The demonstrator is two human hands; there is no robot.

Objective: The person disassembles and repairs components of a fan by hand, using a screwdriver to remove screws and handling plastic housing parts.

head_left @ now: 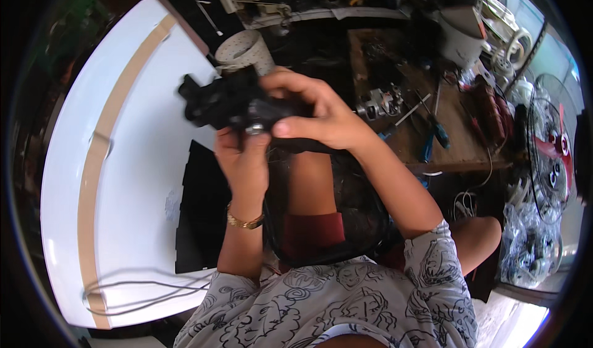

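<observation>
Both hands hold a black, knobbly mechanical part (231, 97) up in front of me, above my knees. Motion blurs it, so its exact kind does not show. My left hand (246, 162) grips it from below, with the thumb up near a small shiny metal spot on its near side. My right hand (318, 113) is closed round its right end, the thumb along the near side and the fingers over the top. A gold-coloured bracelet (245, 221) circles my left wrist.
To the left leans a large white panel (139, 162) with a brown tape strip. A spotted bin (245, 48) stands beyond my hands. On the wooden bench (460, 153) at right lie a metal mechanism (382, 102) and blue-handled screwdrivers (427, 147). Fan parts (553, 147) stand far right.
</observation>
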